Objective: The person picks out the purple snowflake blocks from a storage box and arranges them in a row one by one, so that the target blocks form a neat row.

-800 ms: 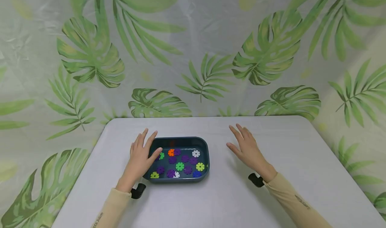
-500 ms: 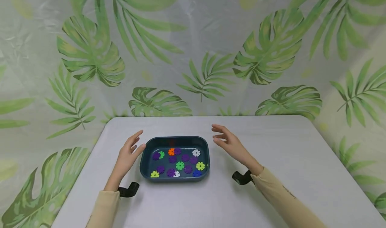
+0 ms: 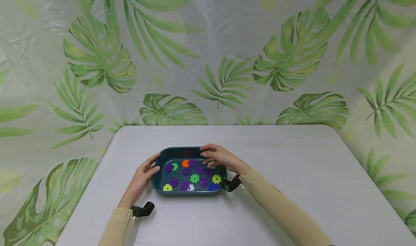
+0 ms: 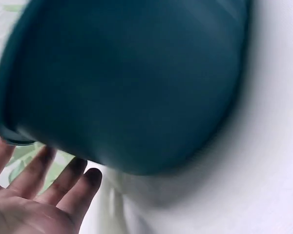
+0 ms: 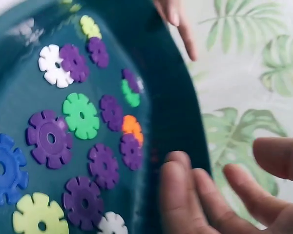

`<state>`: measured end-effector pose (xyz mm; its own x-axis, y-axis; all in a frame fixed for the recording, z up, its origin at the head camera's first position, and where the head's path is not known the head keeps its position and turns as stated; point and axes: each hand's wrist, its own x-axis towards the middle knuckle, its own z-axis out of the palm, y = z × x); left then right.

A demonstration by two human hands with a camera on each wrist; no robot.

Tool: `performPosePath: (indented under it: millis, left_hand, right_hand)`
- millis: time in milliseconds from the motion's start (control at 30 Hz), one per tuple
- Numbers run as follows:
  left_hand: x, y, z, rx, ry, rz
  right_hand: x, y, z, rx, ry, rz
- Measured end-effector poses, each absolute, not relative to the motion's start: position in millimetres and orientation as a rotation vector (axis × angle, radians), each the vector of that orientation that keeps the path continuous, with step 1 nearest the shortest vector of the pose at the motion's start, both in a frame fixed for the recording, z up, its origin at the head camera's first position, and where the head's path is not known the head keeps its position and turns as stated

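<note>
A dark teal rectangular tray point(image 3: 186, 193) holds flat notched plastic discs with centre holes. Most are purple, like this purple disc point(image 5: 50, 138); others include a green disc point(image 3: 194, 178), a blue disc point(image 5: 0, 168), an orange disc point(image 5: 132, 127) and a white disc point(image 5: 53, 66). At the tray's left end, my left hand point(image 3: 141, 175) has its fingertips right by the rim, its fingers extended along the outer wall in the left wrist view. My right hand point(image 3: 223, 158) is over the tray's back right corner, fingers loosely bent and spread, with nothing between them.
The tray stands on a white-covered table point(image 3: 292, 159). A leaf-printed curtain point(image 3: 227, 40) hangs behind the table and down both sides. Each wrist carries a black camera, such as the left wrist camera point(image 3: 143, 210).
My right hand has swung left from beside the tray to over its right end. My left hand drew away leftward from over the tray, then came back to its left rim. The tray stayed put.
</note>
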<state>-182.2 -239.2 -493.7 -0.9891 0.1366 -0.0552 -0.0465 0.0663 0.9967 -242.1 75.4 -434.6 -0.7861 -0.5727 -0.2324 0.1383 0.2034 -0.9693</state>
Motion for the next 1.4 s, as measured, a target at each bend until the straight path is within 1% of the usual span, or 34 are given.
performPosePath:
  millis: [267,433,800,1000,1200,1400]
  left_hand:
    - [-182,-237,-501,0.041,2.158,2.084]
    - [-181,-236,-501,0.01,2.129,2.104]
    - [-180,-236,-502,0.006,2.123,2.116]
    - [-180,-236,-503,0.005,2.133,2.11]
    - [-180,-236,-503,0.019,2.135,2.118]
    - [-180,-235,-505,0.02,2.143,2.114]
  right_hand:
    - [-255,56,-443,-0.203,1.934,-1.436]
    - [-261,50,-448,-0.167,1.912,-1.356]
    - [-264,40,-453,-0.178,1.999,-1.207]
    - [-261,36,-455,-0.234,2.126,-1.134]
    - [-260,37,-457,-0.263,2.116,-1.246]
    - [-258,47,-446,-0.375,2.085,-1.358]
